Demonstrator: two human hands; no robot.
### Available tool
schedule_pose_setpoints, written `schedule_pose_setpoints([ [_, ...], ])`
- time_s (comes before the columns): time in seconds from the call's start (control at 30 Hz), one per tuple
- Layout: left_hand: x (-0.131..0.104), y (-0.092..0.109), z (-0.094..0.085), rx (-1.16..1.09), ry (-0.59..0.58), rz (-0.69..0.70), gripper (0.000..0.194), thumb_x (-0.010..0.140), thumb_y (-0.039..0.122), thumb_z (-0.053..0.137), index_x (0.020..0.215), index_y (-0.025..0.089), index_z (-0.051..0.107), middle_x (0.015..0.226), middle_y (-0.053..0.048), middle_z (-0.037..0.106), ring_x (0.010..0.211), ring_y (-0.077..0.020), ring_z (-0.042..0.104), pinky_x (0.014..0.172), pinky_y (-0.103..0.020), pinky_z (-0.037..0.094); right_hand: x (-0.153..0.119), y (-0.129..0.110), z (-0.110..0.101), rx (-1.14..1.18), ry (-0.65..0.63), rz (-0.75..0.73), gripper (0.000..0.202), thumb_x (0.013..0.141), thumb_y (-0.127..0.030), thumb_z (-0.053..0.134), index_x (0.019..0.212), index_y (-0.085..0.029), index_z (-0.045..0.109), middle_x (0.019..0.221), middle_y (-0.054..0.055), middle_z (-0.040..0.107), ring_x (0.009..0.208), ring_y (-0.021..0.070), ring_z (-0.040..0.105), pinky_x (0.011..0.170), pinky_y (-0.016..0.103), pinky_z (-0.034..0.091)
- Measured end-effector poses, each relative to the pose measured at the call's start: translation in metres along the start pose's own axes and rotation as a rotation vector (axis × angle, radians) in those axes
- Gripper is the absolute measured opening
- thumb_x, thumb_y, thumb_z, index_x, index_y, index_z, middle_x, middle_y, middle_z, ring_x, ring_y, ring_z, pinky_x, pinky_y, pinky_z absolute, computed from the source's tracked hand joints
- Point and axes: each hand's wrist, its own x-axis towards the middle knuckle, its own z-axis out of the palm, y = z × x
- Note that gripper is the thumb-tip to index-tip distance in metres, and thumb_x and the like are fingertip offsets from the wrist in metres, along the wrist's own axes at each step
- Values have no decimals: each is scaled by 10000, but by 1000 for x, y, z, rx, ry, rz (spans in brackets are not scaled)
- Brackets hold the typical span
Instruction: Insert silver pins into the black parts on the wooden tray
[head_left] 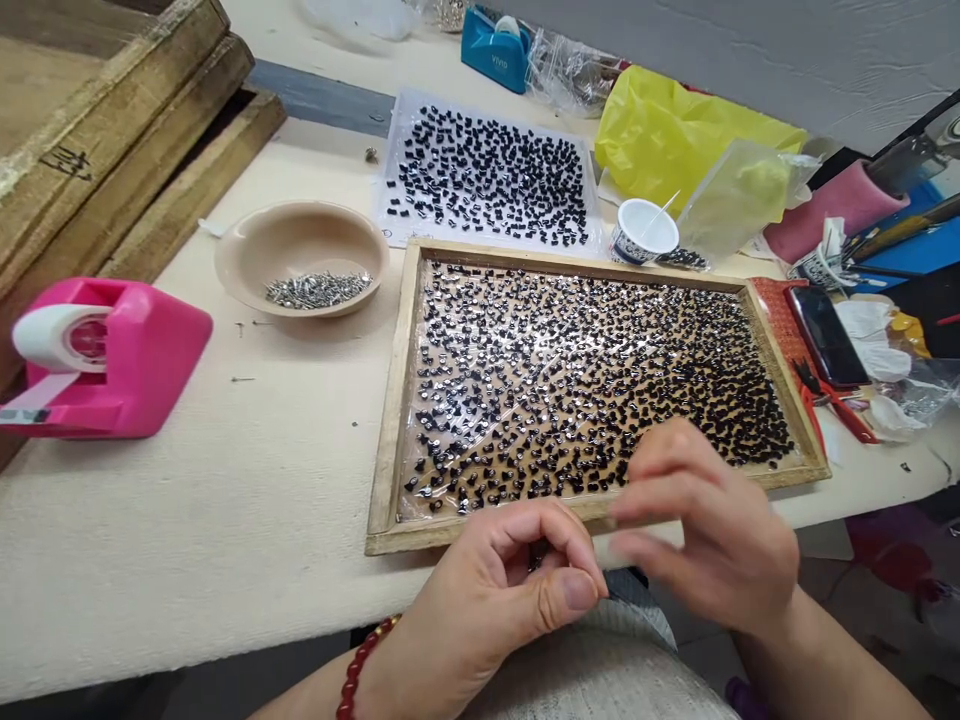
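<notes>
My left hand [517,590], with a red bead bracelet [360,665] at the wrist, is curled closed, thumb and index fingertip together. Something small and dark glints inside its curled fingers, too hidden to name. Just to the right, my right hand [705,530] is raised and slightly blurred. Its thumb and index finger are apart, and nothing shows between them. Both hands are at the front edge of a wooden-framed tray [386,450]. Many small black pieces with shiny spots [540,400] lie spread across that tray.
Left of the tray are a beige bowl [300,240] of metal pins [319,290] and a pink tape dispenser [142,350]. Behind it lies a white sheet [390,200] of black pieces. A white cup [645,230], phone [829,335], red-handled pliers [844,405] and stacked wooden frames [127,150] surround it.
</notes>
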Motion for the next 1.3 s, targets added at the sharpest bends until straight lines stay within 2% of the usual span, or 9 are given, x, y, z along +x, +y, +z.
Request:
schedule_pose_setpoints([
  [0.13, 3, 1, 5, -112, -2, -29, 208, 733, 304, 739, 683, 140, 621, 692, 2, 540, 683, -111, 452, 644, -226, 331, -6, -16, 5, 82, 40, -109, 73, 791, -121, 616, 864, -122, 613, 744, 27, 527, 711, 129, 494, 673, 339, 459],
  [0.27, 4, 2, 8, -119, 18, -35, 217, 742, 312, 729, 693, 140, 605, 692, 6, 505, 681, -106, 429, 640, -221, 323, -8, -16, 5, 62, 73, -144, 116, 799, -185, 626, 890, -117, 602, 755, 34, 515, 730, 145, 489, 683, 362, 464],
  [0.4, 4, 1, 5, -22, -20, -49, 268, 731, 352, 728, 722, 144, 560, 712, 6, 471, 691, -109, 398, 627, -222, 307, -10, -16, 4, 161, 5, -105, 177, 848, -221, 556, 985, -118, 600, 786, 40, 512, 747, 147, 499, 708, 361, 457],
  [0.57, 1, 1, 6, 170, -85, -79, 338, 798, 477, 597, 715, 160, 513, 676, 7, 406, 663, -118, 351, 589, -230, 299, -7, -20, 1, 293, -151, 56, 222, 820, -96, 532, 1023, -159, 598, 833, 34, 520, 808, 134, 509, 716, 309, 452],
  [0.77, -1, 4, 10, 349, -114, -111, 322, 769, 416, 598, 589, 161, 523, 598, 8, 387, 626, -127, 370, 552, -238, 297, 6, -24, -6, 370, -385, 77, 174, 836, -102, 528, 969, -166, 619, 804, 31, 551, 774, 116, 502, 720, 287, 437],
  [0.93, -2, 7, 5, 340, -265, -202, 407, 782, 452, 568, 536, 176, 399, 524, 47, 285, 505, -79, 242, 478, -250, 184, 8, -21, -8, 442, -468, 84, 193, 819, -98, 549, 979, -158, 639, 804, 28, 531, 792, 108, 494, 737, 271, 427],
  [1.1, -2, 7, 1, 256, -304, -277, 466, 702, 539, 656, 549, 174, 409, 515, 63, 276, 488, -64, 202, 455, -256, 130, 8, -18, -5, 481, -435, 18, 177, 889, -273, 515, 899, -134, 623, 763, 25, 537, 750, 102, 498, 721, 277, 429],
  [1.2, -1, 5, 1, 209, -300, -285, 473, 704, 567, 654, 578, 169, 432, 524, 51, 351, 495, -66, 241, 460, -247, 160, 8, -20, -2, 458, -352, 8, 167, 883, -278, 534, 814, -142, 603, 723, 10, 516, 732, 95, 506, 700, 269, 430],
  [1.3, 0, 4, 1, 207, -285, -201, 473, 766, 581, 589, 605, 162, 440, 583, 21, 431, 546, -81, 321, 505, -234, 233, 5, -19, -1, 422, -294, -12, 100, 855, -216, 560, 798, -144, 598, 714, 8, 510, 715, 98, 505, 676, 274, 434],
])
